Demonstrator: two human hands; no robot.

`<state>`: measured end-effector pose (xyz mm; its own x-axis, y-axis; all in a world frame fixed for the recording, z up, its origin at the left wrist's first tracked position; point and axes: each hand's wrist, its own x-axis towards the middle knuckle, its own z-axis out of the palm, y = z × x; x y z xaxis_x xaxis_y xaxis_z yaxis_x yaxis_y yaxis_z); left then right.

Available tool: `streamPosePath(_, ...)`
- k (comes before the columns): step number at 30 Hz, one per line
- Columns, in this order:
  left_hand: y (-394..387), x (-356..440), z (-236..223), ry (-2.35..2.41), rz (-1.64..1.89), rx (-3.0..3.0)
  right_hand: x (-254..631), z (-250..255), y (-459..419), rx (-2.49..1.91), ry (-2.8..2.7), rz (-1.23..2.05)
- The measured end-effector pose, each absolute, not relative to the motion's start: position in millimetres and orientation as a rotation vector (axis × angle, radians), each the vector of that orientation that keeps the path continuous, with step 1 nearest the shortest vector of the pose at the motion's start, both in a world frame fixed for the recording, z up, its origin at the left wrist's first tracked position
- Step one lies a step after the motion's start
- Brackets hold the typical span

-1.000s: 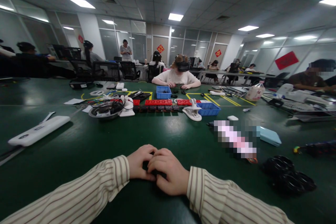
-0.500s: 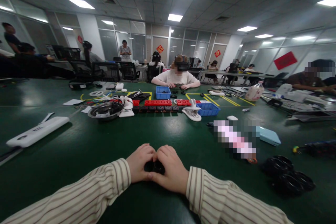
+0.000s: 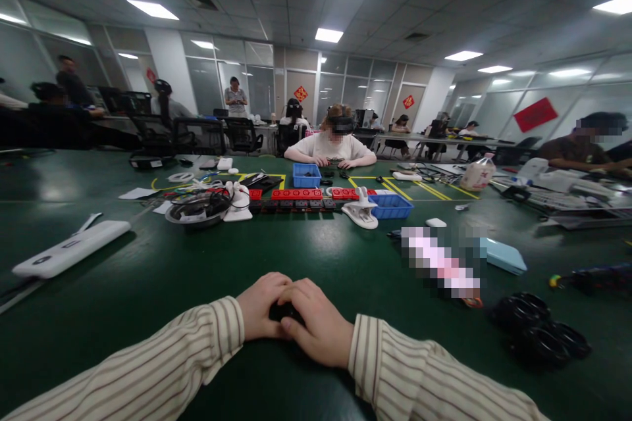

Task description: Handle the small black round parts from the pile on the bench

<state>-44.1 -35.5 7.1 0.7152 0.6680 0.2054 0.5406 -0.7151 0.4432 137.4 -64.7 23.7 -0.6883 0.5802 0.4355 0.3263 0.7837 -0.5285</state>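
Note:
A small dark, shiny object (image 3: 285, 311) sits between my two hands, low over the green table (image 3: 207, 276); most of it is covered, so its kind cannot be made out. My left hand (image 3: 261, 306) curls round its left side, thumb below and fingers on top. From the right, my right hand (image 3: 318, 322) wraps over it, with its fingers lying across the left fingertips. Off to the right stand several glossy black round, cup-like pieces (image 3: 548, 342), grouped together and apart from my hands.
Ahead lie red power strips (image 3: 296, 194), a blue bin (image 3: 392, 205), a white clip-like stand (image 3: 363, 212) and a metal bowl of cables (image 3: 197, 214). A white power strip (image 3: 74, 247) is at left, a light-blue box (image 3: 503, 255) at right. A person (image 3: 328, 145) sits opposite.
My right hand has shifted left over the dark object, its fingers now overlapping the left ones. Less of the object shows. A standing person at far left has moved rightward.

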Motion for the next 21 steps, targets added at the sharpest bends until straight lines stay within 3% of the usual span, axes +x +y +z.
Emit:
streamPosePath(7, -49, -34, 8, 1.263, 0.576, 2.582, 135, 24, -68, -0.956, -2.336, 0.388)
streamPosePath(13, -48, -34, 8, 1.213, 0.588, 2.574, 133, 22, -67, -1.062, -2.322, 0.335)
streamPosePath(21, -35, -45, 13, 0.907, 0.551, 2.588, 141, 25, -55, -0.662, -2.369, 0.545)
